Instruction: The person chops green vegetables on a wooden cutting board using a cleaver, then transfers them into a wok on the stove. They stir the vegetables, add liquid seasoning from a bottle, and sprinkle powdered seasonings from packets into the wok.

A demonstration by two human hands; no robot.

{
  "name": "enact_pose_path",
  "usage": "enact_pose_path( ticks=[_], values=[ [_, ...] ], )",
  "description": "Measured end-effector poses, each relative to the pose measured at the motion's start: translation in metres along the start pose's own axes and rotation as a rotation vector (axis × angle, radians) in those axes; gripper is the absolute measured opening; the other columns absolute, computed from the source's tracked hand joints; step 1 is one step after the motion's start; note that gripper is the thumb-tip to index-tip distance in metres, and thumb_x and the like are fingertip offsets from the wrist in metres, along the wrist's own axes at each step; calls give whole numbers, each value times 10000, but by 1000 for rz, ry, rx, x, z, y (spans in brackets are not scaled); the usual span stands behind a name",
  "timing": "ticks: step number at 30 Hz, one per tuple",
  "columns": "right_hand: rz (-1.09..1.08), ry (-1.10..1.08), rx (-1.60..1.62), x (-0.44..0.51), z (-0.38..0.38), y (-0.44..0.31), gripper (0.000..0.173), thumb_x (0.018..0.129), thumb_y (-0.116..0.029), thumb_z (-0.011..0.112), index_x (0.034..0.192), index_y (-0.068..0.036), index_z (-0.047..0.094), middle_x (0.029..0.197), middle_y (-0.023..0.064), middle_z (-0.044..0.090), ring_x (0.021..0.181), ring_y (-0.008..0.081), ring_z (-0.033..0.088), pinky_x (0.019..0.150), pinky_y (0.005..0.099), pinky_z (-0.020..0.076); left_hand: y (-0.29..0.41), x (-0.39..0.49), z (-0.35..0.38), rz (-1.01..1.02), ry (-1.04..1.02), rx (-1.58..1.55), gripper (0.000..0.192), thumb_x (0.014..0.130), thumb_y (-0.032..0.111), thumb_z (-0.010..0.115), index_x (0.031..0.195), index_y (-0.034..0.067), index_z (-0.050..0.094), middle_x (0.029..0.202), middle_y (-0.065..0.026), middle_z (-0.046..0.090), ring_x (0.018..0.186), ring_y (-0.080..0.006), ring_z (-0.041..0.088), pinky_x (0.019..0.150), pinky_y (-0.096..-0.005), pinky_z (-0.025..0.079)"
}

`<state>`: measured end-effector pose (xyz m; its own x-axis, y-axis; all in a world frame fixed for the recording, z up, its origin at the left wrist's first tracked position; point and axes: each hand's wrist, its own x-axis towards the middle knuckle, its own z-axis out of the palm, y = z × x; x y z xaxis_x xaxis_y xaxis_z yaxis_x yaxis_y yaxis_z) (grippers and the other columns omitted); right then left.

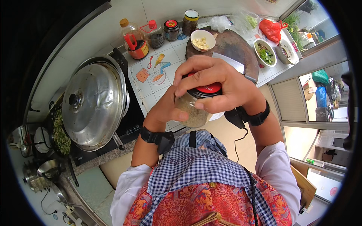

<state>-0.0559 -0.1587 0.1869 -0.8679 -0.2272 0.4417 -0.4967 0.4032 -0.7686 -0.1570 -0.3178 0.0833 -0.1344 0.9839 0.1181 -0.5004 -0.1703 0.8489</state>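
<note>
A glass jar (192, 111) of pale, grainy powder with a red and black lid is held between my two hands, tilted in front of my apron. My left hand (167, 106) grips the glass body from the left side. My right hand (210, 82) lies over the top, its fingers wrapped around the lid. Behind the hands, a cleaver (229, 62) rests on a round wooden chopping board (240, 49). A white bowl (203, 48) of peeled garlic cloves stands on that board's left side.
At left, a wok with a metal lid (93, 107) sits on a black cooktop (131, 113). Bottles and jars, one a dark sauce bottle (156, 39), line the wall. At right are a bowl of green vegetables (264, 53), another bowl (287, 52) and a red plastic bag (271, 30).
</note>
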Motion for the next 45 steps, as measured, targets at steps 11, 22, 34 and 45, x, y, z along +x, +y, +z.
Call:
enact_pose_path(
  ticks=[11,22,34,45],
  values=[
    [62,-116,214,27,-55,64,324,719,-130,679,1030,-43,712,1131,117,622,1050,261,582,954,371,440,-3,45,-10,117,304,67,1001,619,417,850,1416,13,398,1333,-89,518,1238,-201,522,1036,-340,428],
    [119,96,-130,15,-64,170,633,774,-223,728,1369,-111,542,1425,216,455,1287,374,448,1084,446,354,-40,97,-62,168,747,741,931,649,223,874,1410,20,376,1327,-131,518,1229,-218,513,1027,-343,425],
    [448,475,-6,-57,-87,214,428,867,-175,701,1272,-92,592,1346,125,508,1171,235,537,898,332,484,-81,178,-200,-101,966,1157,982,607,373,891,1308,-72,368,1250,-235,561,1162,-325,575,992,-371,454],
    [530,546,30,-73,-94,230,312,865,-131,694,1171,-76,659,1295,106,542,1111,221,567,852,311,489,-129,220,-215,-100,1073,1281,999,577,405,890,1322,-34,390,1289,-234,470,1232,-383,444,1047,-456,376]
  ],
)
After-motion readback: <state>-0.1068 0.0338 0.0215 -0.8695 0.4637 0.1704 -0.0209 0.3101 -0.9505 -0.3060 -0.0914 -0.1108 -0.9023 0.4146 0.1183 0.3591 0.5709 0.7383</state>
